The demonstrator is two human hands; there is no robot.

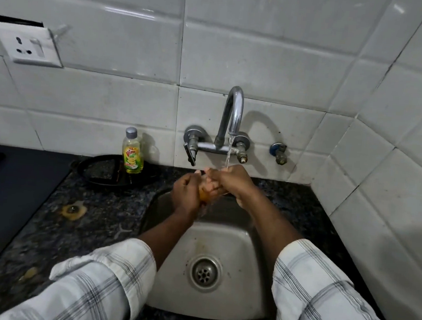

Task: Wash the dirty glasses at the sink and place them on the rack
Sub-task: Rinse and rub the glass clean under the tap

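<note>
Both hands hold a small clear glass (206, 191) with an amber tint under the running tap (233, 110), over the back of the steel sink (213, 241). My left hand (185, 193) grips the glass from the left, fingers curled round it. My right hand (232, 181) closes on it from the right, its fingers showing through the glass wall. The water stream (228, 152) falls onto my right hand and the glass. Most of the glass is hidden by the hands. No rack is in view.
A yellow dish-soap bottle (132, 153) stands on a black tray (101, 173) left of the tap. A dark stove top (3, 192) lies at the far left on the speckled counter (92, 216). Tiled walls close in behind and to the right.
</note>
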